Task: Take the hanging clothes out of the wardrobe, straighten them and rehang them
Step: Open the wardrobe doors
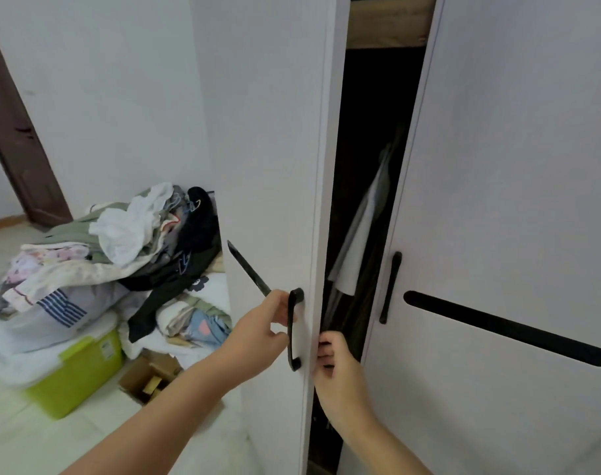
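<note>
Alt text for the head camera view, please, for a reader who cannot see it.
A person's left hand grips the black bar handle of a white wardrobe door while the right hand curls round that door's edge; a white hanging garment shows in the dark gap. A heap of mixed clothes lies to the left.

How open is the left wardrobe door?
Ajar. A dark gap shows between left door and right door, with a white garment inside. Left hand holds its handle; right hand grips its edge.
</note>
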`<state>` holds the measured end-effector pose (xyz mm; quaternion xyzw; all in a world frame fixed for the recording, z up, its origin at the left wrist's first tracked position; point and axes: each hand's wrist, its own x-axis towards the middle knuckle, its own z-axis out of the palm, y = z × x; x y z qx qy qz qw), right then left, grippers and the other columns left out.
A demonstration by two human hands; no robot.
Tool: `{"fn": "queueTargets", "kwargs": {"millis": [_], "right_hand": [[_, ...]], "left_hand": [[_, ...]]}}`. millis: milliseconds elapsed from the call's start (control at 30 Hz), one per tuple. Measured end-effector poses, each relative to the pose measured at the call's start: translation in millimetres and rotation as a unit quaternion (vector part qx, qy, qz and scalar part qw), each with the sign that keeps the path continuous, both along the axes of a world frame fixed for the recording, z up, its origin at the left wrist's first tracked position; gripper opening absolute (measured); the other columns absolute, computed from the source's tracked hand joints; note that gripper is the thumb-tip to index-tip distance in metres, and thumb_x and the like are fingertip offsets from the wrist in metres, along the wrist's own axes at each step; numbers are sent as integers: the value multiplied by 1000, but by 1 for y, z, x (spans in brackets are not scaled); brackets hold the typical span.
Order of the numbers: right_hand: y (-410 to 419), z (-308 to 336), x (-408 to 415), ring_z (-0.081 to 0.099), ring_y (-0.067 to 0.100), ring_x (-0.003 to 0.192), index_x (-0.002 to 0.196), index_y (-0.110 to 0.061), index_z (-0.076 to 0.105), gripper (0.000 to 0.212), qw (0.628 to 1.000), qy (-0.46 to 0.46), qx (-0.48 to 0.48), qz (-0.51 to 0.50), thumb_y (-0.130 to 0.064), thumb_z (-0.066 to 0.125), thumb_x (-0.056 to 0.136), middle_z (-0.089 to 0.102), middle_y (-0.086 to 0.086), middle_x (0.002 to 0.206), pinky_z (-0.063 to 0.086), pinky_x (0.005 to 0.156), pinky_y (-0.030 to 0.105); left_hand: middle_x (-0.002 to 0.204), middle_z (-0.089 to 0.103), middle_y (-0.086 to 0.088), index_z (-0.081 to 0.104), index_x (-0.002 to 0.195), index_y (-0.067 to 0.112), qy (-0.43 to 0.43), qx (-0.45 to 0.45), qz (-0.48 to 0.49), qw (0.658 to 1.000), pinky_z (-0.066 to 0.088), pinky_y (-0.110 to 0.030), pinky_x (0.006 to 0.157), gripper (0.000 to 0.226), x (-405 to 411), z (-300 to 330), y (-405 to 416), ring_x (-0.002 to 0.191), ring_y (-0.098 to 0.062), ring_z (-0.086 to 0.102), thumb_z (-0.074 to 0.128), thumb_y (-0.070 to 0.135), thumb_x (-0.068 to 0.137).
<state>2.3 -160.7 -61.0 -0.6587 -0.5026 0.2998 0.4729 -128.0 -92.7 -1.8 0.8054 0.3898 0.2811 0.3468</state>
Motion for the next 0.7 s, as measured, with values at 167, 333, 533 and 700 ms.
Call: {"fn": "queueTargets", "kwargs": {"millis": [167, 333, 533, 700], "right_hand": [[-10, -9, -58, 59, 2, 97, 104, -37, 49, 34, 999, -14, -9, 40, -8, 57, 90, 61, -15, 102, 51, 87, 20], [-7, -20, -128, 52, 5, 113, 119, -38, 44, 46, 997, -16, -36, 63, -6, 57, 89, 55, -12, 122, 47, 100, 28], [7, -16, -206, 47, 8, 122, 132, -34, 39, 50, 992, -2, -49, 118, -8, 55, 92, 48, -12, 129, 43, 104, 26], [26, -15, -264, 43, 0, 117, 127, -40, 35, 53, 990, 0, -33, 135, -6, 54, 91, 42, -19, 124, 36, 99, 14]], "left_hand": [[104, 57, 8, 47, 115, 23, 7, 9, 29, 1000, 46, -22, 81, 47, -61, -2, -11, 104, 2, 51, 42, -7, 80], [104, 58, 12, 47, 117, 28, 0, -12, 49, 999, 48, -23, 80, 46, -130, -4, -11, 104, -4, 54, 50, 1, 80], [114, 56, 12, 45, 120, 33, -31, -19, 78, 996, 51, -18, 79, 52, -203, 2, -2, 110, -3, 52, 51, -3, 83], [123, 56, 13, 42, 129, 31, -38, -34, 113, 992, 45, -27, 97, 48, -247, 7, 14, 115, -6, 51, 52, 8, 88]]}}
